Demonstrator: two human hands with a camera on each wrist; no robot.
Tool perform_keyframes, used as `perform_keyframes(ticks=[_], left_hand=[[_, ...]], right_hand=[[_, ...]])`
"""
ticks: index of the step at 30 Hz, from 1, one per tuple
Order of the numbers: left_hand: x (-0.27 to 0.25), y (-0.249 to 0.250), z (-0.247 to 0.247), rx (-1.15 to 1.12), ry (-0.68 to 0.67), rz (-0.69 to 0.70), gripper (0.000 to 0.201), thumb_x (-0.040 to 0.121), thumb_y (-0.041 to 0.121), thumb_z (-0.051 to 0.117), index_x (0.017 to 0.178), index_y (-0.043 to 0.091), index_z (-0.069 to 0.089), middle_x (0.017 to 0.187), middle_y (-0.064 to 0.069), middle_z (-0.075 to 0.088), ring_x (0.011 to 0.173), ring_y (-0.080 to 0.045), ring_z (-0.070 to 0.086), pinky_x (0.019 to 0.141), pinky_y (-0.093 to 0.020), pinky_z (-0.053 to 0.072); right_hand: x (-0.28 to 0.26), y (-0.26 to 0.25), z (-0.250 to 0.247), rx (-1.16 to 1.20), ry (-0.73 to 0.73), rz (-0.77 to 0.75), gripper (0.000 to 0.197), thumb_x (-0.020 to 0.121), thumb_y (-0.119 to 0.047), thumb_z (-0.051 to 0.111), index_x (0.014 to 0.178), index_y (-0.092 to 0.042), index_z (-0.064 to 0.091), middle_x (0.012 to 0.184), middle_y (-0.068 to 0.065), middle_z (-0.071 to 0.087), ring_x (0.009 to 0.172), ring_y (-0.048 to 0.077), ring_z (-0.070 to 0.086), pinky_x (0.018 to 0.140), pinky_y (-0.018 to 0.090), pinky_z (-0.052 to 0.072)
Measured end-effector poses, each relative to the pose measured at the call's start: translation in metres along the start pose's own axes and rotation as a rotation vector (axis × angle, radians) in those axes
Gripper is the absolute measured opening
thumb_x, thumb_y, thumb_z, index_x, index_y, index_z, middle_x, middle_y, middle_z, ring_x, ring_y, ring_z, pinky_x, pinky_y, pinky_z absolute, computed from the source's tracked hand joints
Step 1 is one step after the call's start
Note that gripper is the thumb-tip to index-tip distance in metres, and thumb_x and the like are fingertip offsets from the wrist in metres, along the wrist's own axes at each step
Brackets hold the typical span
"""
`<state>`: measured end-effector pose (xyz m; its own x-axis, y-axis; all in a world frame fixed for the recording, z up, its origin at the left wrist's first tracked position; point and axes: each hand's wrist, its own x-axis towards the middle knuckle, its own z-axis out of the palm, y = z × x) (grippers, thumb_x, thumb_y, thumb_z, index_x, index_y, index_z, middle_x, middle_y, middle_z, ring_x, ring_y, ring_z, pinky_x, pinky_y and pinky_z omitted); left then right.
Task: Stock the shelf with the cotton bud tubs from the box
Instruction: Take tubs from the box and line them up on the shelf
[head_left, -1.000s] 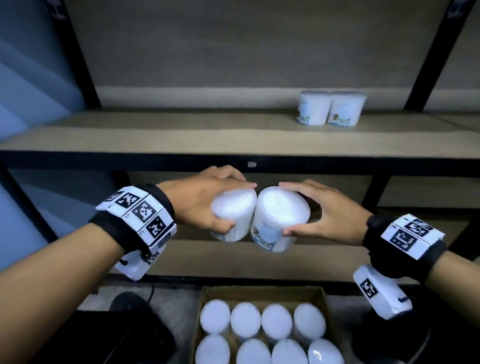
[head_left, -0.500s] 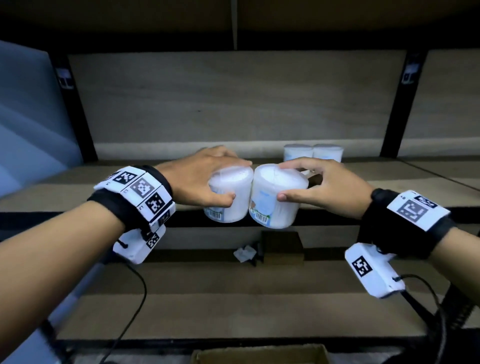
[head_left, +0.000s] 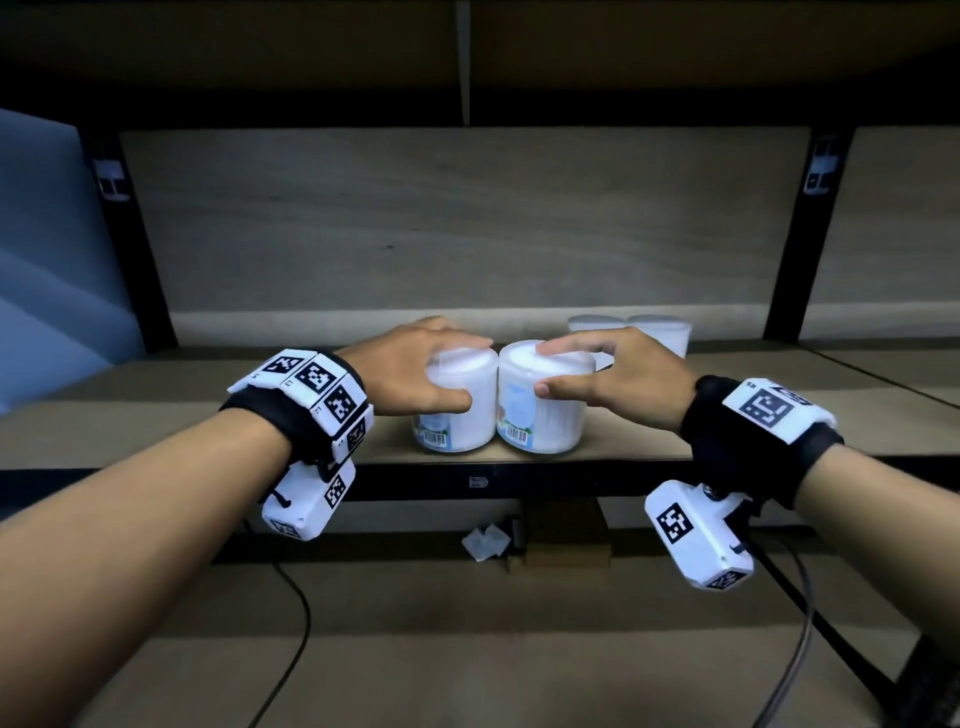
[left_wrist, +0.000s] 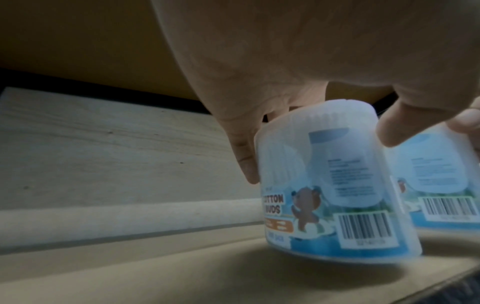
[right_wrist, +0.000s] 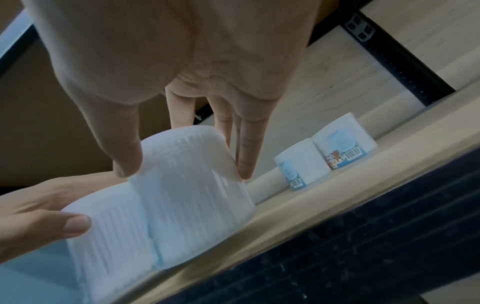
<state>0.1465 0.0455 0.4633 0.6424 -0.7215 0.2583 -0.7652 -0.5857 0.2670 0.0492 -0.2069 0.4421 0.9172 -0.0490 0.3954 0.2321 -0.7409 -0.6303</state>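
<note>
We see two tubs side by side at the centre of the head view, both on the front edge of the shelf. The left hand grips the left tub from above, thumb on its near wall and fingers curled over the lid and far side. The right hand holds the right tub the same way, thumb pressed on the near wall, the other fingers spread across the lid and down the far side. The two tubs touch each other along their walls.

In the left wrist view the left tub fills the right half of the frame, its label with a bear, the words COTTON BUDS and a barcode facing us; its base looks to sit on the board, though we cannot tell whether it is fully down. The right tub shows at the right edge.

In the right wrist view the right tub sits mid-frame at the shelf lip, with the left tub at lower left.

Two more tubs stand upright at the back of the shelf, right of centre in the head view, touching each other and partly hidden behind the right hand.

A crumpled white scrap lies on the lower shelf, below centre.
</note>
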Motion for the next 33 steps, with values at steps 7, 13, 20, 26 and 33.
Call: perform_keyframes(ticks=[7, 13, 20, 26, 33], left_hand=[[0.011, -0.006, 0.017, -0.038, -0.01, 0.029, 0.077, 0.069, 0.044, 0.059, 0.144, 0.035, 0.045, 0.143, 0.009, 0.044, 0.125, -0.004, 0.043, 0.095, -0.011, 0.028], [0.005, -0.01, 0.016, -0.053, 0.045, 0.047, 0.063, 0.083, 0.032, 0.073, 0.141, 0.034, 0.049, 0.138, 0.011, 0.046, 0.12, -0.003, 0.045, 0.087, -0.008, 0.033], [-0.008, -0.003, 0.009, 0.034, 0.154, 0.096, 0.033, 0.084, 0.034, 0.067, 0.117, 0.03, 0.066, 0.114, 0.008, 0.058, 0.104, -0.01, 0.055, 0.092, -0.026, 0.046], [-0.014, 0.006, 0.002, 0.159, 0.121, 0.158, 0.03, 0.09, 0.027, 0.062, 0.119, 0.03, 0.066, 0.115, 0.013, 0.062, 0.103, -0.007, 0.057, 0.087, -0.021, 0.041], [-0.01, 0.003, 0.004, 0.141, 0.135, 0.15, 0.031, 0.089, 0.027, 0.062, 0.119, 0.033, 0.067, 0.116, 0.012, 0.063, 0.104, -0.007, 0.057, 0.087, -0.022, 0.042]], right_hand=[[0.007, 0.014, 0.009, -0.028, -0.027, 0.063, 0.058, 0.055, -0.071, 0.07, 0.108, -0.048, 0.069, 0.123, -0.021, 0.063, 0.117, 0.005, 0.056, 0.104, 0.034, 0.047], [0.001, 0.001, 0.004, -0.247, 0.003, -0.021, 0.06, 0.06, -0.073, 0.069, 0.112, -0.043, 0.07, 0.122, -0.017, 0.064, 0.116, 0.007, 0.056, 0.101, 0.03, 0.046], [-0.008, -0.023, 0.005, -0.419, 0.058, -0.052, 0.02, 0.082, -0.037, 0.067, 0.1, -0.045, 0.072, 0.105, -0.018, 0.067, 0.1, 0.007, 0.054, 0.09, 0.037, 0.052], [-0.014, -0.029, 0.007, -0.403, 0.083, -0.029, 0.025, 0.083, -0.021, 0.063, 0.094, -0.042, 0.073, 0.094, -0.02, 0.066, 0.097, 0.007, 0.06, 0.089, 0.036, 0.054], [-0.009, -0.028, 0.003, -0.385, 0.073, -0.024, 0.021, 0.084, -0.022, 0.068, 0.09, -0.041, 0.075, 0.093, -0.019, 0.07, 0.082, -0.003, 0.057, 0.079, 0.022, 0.047]])
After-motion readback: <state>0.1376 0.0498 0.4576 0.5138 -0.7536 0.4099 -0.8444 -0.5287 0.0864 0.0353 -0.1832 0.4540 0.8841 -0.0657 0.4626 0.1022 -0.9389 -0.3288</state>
